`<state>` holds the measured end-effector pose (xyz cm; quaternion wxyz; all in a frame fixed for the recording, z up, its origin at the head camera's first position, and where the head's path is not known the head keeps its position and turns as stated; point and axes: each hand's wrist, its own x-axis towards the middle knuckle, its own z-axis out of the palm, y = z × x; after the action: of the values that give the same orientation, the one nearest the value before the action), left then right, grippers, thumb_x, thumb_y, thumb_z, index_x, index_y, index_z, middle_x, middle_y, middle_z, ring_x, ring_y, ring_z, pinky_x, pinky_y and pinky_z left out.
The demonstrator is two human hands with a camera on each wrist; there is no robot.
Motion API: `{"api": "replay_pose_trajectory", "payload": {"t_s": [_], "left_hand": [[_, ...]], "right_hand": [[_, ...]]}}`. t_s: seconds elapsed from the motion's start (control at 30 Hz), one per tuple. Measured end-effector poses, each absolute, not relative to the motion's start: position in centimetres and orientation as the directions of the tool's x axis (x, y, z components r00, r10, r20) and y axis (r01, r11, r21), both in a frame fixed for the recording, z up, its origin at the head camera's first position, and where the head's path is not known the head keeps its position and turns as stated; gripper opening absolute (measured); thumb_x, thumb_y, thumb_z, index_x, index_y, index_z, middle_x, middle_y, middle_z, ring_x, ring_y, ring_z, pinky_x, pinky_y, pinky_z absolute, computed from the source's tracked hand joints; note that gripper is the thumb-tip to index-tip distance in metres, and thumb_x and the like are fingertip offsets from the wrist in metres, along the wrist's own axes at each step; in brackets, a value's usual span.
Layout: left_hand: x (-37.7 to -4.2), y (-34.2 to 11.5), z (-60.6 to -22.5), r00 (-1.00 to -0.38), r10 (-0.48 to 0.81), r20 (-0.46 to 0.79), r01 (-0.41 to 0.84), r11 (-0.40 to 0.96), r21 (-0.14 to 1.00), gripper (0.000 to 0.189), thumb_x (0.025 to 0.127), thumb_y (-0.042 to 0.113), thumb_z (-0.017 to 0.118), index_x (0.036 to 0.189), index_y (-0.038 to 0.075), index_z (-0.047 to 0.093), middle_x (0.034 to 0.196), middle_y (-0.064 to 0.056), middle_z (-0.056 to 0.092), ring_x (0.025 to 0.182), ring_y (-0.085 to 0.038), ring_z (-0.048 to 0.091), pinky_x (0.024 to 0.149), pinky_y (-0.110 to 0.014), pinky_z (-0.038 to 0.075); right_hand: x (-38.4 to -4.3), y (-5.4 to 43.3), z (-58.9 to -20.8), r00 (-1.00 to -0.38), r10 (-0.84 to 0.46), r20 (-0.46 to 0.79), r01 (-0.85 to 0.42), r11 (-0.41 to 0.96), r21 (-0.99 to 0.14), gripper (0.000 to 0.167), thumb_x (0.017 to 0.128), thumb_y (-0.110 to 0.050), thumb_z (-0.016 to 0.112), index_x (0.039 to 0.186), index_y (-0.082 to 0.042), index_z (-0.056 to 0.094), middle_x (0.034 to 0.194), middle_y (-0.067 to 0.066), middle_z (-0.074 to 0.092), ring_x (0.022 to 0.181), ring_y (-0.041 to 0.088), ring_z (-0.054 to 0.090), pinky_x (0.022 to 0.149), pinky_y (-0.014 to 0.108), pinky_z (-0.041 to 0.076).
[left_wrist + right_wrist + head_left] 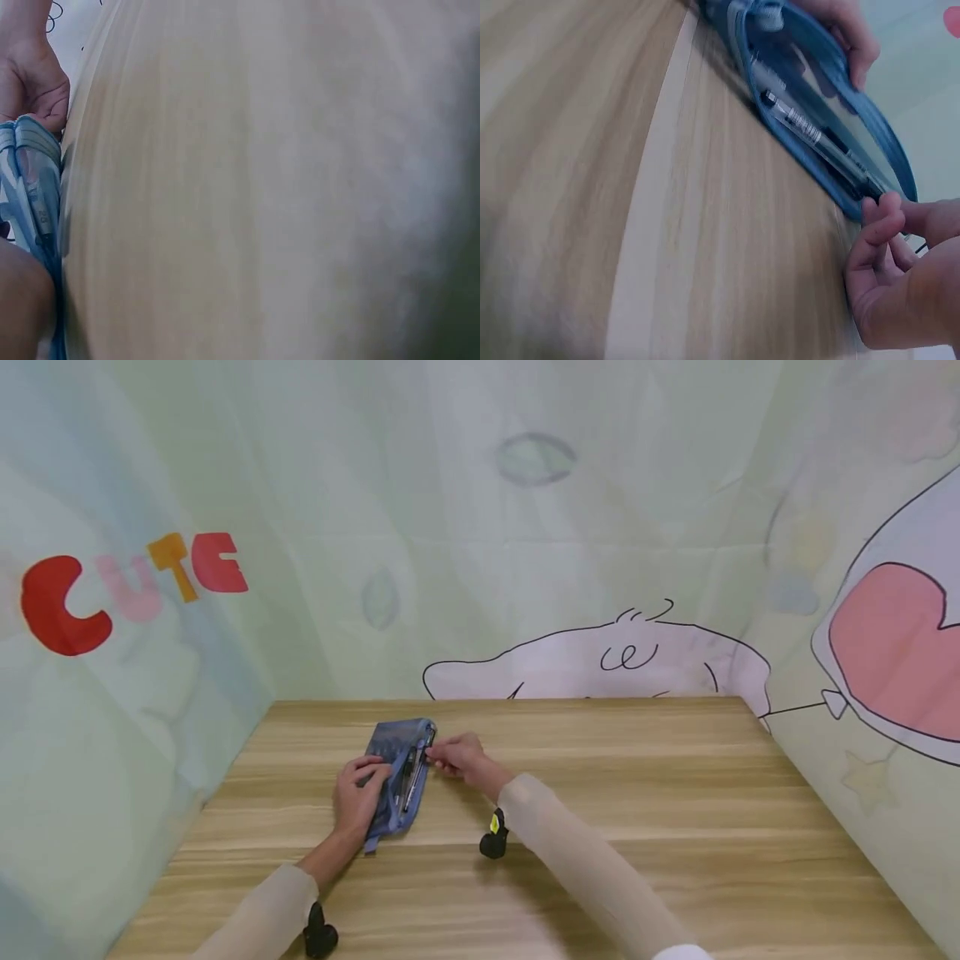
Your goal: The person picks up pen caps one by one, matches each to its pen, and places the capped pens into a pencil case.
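A blue see-through pencil case (397, 737) lies on the table with its zipped mouth gaping and several pens (802, 124) inside. My left hand (360, 793) grips its left side, fingers over the edge of the mouth; in the right wrist view those fingers (855, 45) curl over the far rim. At the far end of the mouth, my right hand (461, 756) pinches the corner of the case with thumb and fingertips. One pen's dark end reaches these fingertips in the right wrist view, and the fingers hide the exact spot they pinch.
The wooden table (637, 777) stretches around the case, widest to the right. Printed cloth walls (337, 527) enclose it at the back and both sides. Small black wrist devices (492, 839) hang below both sleeves.
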<state>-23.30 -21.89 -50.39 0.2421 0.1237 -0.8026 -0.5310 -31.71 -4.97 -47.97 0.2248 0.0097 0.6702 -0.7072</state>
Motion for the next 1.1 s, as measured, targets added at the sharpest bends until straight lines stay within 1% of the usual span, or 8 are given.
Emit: {"api": "replay_pose_trajectory", "payload": {"t_s": [0.23, 0.4, 0.5, 0.63, 0.73, 0.83, 0.97, 1.1], "left_hand": [[-23.2, -22.0, -50.4, -0.857, -0.456, 0.24, 0.032, 0.418, 0.908, 0.022, 0.09, 0.011, 0.072, 0.099, -0.008, 0.077, 0.119, -0.019, 0.069, 0.12, -0.034, 0.056, 0.106, -0.04, 0.036], [-23.3, -22.0, -50.3, -0.859, -0.448, 0.249, 0.04, 0.426, 0.904, 0.021, 0.09, 0.01, 0.072, 0.098, -0.009, 0.077, 0.119, -0.02, 0.069, 0.12, -0.035, 0.055, 0.106, -0.041, 0.036], [-23.3, -22.1, -50.3, -0.859, -0.446, 0.251, 0.041, 0.43, 0.902, 0.021, 0.09, 0.011, 0.072, 0.098, -0.008, 0.078, 0.119, -0.02, 0.069, 0.121, -0.035, 0.055, 0.107, -0.042, 0.036], [-23.3, -22.1, -50.3, -0.857, -0.445, 0.26, 0.048, 0.433, 0.9, 0.021, 0.09, 0.01, 0.072, 0.098, -0.009, 0.078, 0.119, -0.02, 0.069, 0.121, -0.036, 0.056, 0.108, -0.043, 0.036], [-23.3, -22.1, -50.3, -0.856, -0.447, 0.26, 0.054, 0.422, 0.905, 0.021, 0.09, 0.01, 0.072, 0.097, -0.009, 0.077, 0.119, -0.021, 0.069, 0.121, -0.036, 0.056, 0.108, -0.043, 0.036], [-23.3, -22.0, -50.2, -0.853, -0.45, 0.265, 0.063, 0.416, 0.907, 0.021, 0.09, 0.01, 0.072, 0.096, -0.009, 0.077, 0.119, -0.02, 0.069, 0.121, -0.036, 0.056, 0.107, -0.042, 0.036], [-23.3, -22.0, -50.3, -0.847, -0.451, 0.282, 0.074, 0.425, 0.902, 0.019, 0.089, 0.009, 0.073, 0.095, -0.008, 0.078, 0.118, -0.02, 0.07, 0.121, -0.035, 0.057, 0.107, -0.041, 0.037], [-23.3, -21.8, -50.4, -0.845, -0.446, 0.295, 0.081, 0.439, 0.895, 0.018, 0.088, 0.01, 0.074, 0.095, -0.006, 0.079, 0.117, -0.019, 0.071, 0.122, -0.035, 0.058, 0.108, -0.041, 0.038]], "right_hand": [[-31.5, -5.1, -47.8, -0.878, -0.36, -0.314, 0.297, 0.104, -0.949, 0.019, 0.094, 0.001, 0.068, 0.109, 0.013, 0.071, 0.065, 0.001, 0.065, 0.049, 0.002, 0.053, 0.043, 0.012, 0.042], [-30.7, -5.4, -47.5, -0.891, -0.368, -0.266, 0.211, 0.183, -0.96, 0.019, 0.09, 0.0, 0.075, 0.105, 0.012, 0.073, 0.062, 0.001, 0.065, 0.046, 0.003, 0.052, 0.042, 0.014, 0.043], [-30.1, -5.7, -47.6, -0.914, -0.354, -0.198, 0.112, 0.248, -0.962, 0.03, 0.087, -0.004, 0.079, 0.111, 0.012, 0.071, 0.06, 0.004, 0.064, 0.044, 0.006, 0.052, 0.04, 0.017, 0.041], [-29.4, -6.0, -47.9, -0.928, -0.358, -0.098, -0.034, 0.345, -0.938, 0.056, 0.085, -0.009, 0.083, 0.131, 0.011, 0.059, 0.057, 0.009, 0.064, 0.041, 0.008, 0.051, 0.04, 0.018, 0.039], [-29.2, -6.2, -48.1, -0.926, -0.373, -0.054, -0.101, 0.383, -0.918, 0.066, 0.085, -0.01, 0.083, 0.14, 0.01, 0.052, 0.057, 0.009, 0.066, 0.04, 0.007, 0.052, 0.04, 0.017, 0.038], [-29.1, -6.3, -48.2, -0.925, -0.377, -0.047, -0.109, 0.382, -0.918, 0.065, 0.086, -0.007, 0.082, 0.14, 0.011, 0.052, 0.056, 0.007, 0.065, 0.04, 0.006, 0.051, 0.04, 0.016, 0.039], [-28.7, -6.5, -48.3, -0.931, -0.361, -0.043, -0.111, 0.396, -0.911, 0.06, 0.087, -0.005, 0.079, 0.139, 0.01, 0.054, 0.056, 0.005, 0.064, 0.04, 0.005, 0.05, 0.041, 0.016, 0.04], [-28.1, -6.9, -48.5, -0.94, -0.34, -0.02, -0.125, 0.399, -0.908, 0.054, 0.086, -0.003, 0.078, 0.134, 0.011, 0.059, 0.058, 0.008, 0.068, 0.04, 0.003, 0.051, 0.041, 0.015, 0.043]]}}
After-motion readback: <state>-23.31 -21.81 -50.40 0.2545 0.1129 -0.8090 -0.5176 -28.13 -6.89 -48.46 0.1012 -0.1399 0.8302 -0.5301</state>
